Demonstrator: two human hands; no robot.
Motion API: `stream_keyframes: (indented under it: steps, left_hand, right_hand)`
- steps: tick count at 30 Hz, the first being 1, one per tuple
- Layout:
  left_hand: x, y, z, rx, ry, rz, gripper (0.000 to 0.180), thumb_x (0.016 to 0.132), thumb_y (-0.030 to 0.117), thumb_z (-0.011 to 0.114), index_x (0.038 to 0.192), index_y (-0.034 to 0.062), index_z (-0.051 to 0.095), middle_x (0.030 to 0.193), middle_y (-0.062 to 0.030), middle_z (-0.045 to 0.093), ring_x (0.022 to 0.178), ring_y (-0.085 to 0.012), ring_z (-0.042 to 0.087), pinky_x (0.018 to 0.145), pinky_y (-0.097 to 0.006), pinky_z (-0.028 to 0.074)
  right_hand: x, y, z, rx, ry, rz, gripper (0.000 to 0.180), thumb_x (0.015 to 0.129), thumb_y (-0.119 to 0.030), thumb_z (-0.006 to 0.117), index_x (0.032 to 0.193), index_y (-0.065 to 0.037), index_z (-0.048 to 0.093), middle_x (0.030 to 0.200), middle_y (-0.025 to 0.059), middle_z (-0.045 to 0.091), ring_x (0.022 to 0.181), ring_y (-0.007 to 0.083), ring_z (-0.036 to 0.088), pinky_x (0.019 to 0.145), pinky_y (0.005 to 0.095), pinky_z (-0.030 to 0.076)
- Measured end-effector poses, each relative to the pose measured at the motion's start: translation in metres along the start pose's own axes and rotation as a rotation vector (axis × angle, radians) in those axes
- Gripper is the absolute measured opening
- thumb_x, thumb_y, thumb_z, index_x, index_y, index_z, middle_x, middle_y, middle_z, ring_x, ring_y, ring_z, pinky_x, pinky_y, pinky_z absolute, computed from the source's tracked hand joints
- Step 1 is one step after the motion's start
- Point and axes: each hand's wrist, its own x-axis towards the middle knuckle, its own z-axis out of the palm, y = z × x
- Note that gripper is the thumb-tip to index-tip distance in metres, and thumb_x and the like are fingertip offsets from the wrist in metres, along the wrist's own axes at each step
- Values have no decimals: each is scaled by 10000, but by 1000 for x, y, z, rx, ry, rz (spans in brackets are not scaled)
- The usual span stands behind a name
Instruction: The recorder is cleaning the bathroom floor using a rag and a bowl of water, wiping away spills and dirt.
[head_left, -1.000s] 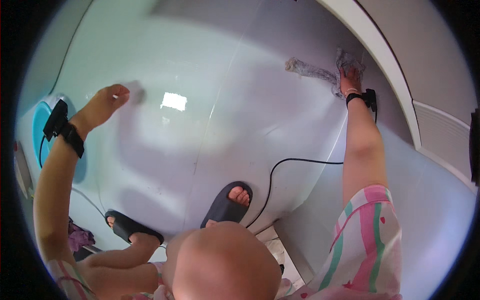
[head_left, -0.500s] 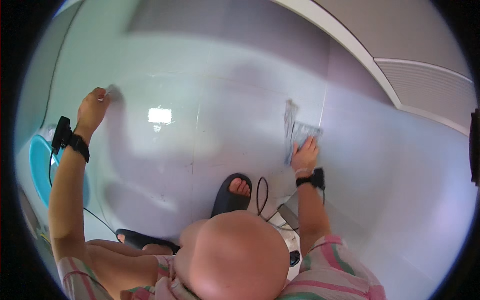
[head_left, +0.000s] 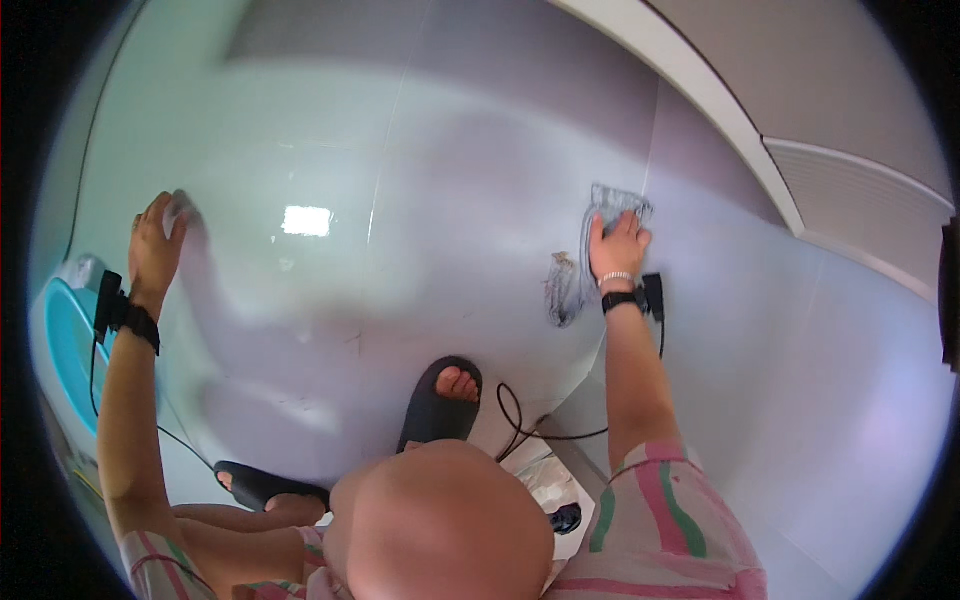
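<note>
A wet-looking grey cloth (head_left: 620,193) lies on the pale glossy floor at the right. My right hand (head_left: 618,250) rests on it, pressing it down with the fingers. A crumpled, dark-streaked end of the cloth (head_left: 561,290) trails on the floor left of that wrist. Far to the left, my left hand (head_left: 157,245) props itself on the floor by its fingertips. Its fingers are bent, with the thumb apart from them and a grey shadow beside the tips. I see nothing held there. Each wrist wears a black strap with a small device.
A turquoise basin (head_left: 62,335) stands beside my left forearm. My feet in black slides (head_left: 440,405) are on the floor, near a looping black cable (head_left: 515,410). A white frame with a ribbed panel (head_left: 850,185) edges the upper right.
My right hand has slid the cloth forward, away from me, and its trailing part has bunched up. My left hand has shifted slightly left and nearer, its thumb now farther from the fingers.
</note>
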Motion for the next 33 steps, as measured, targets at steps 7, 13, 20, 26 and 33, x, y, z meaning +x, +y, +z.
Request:
stream_keyframes:
  steps: [7, 13, 20, 26, 33]
  left_hand:
    - [11, 30, -14, -22, -51, -171, 416, 933, 261, 645, 1280, 34, 602, 1157, -168, 687, 1054, -353, 621, 928, -434, 513]
    - [15, 44, -19, -81, -119, -203, 406, 929, 248, 637, 1280, 46, 599, 1151, -189, 683, 1075, -363, 621, 928, -439, 512]
    - [26, 21, 16, 35, 49, -22, 426, 952, 228, 606, 1327, 31, 565, 1313, -195, 610, 1187, -369, 578, 1047, -439, 449]
    - [17, 17, 9, 149, 13, -31, 465, 956, 235, 606, 1369, 31, 537, 1422, -196, 535, 1270, -379, 526, 1098, -444, 418]
    - [16, 45, 5, 42, -52, -97, 487, 949, 227, 621, 1391, 45, 526, 1473, -155, 501, 1300, -365, 503, 1112, -438, 417]
  right_hand:
    - [119, -13, -16, -187, -152, -20, 789, 949, -593, 447, 1410, 46, 459, 1458, 193, 487, 1253, 411, 440, 1094, 446, 366]
    - [22, 10, 21, -144, 208, -88, 679, 963, -529, 494, 1423, -30, 484, 1468, 195, 476, 1213, 439, 470, 1030, 513, 422]
    - [-134, 78, 24, 177, 124, -45, 636, 813, 86, 544, 1427, -62, 470, 1511, 179, 418, 1331, 394, 419, 1152, 478, 343]
    - [-75, 46, -102, -47, 681, -10, 636, 843, 99, 490, 1468, 74, 375, 1577, 259, 297, 1483, 419, 237, 1223, 492, 208]
    - [96, 68, -103, -998, 391, -191, 533, 981, -252, 503, 1423, 43, 472, 1527, 246, 404, 1459, 407, 305, 1211, 491, 223]
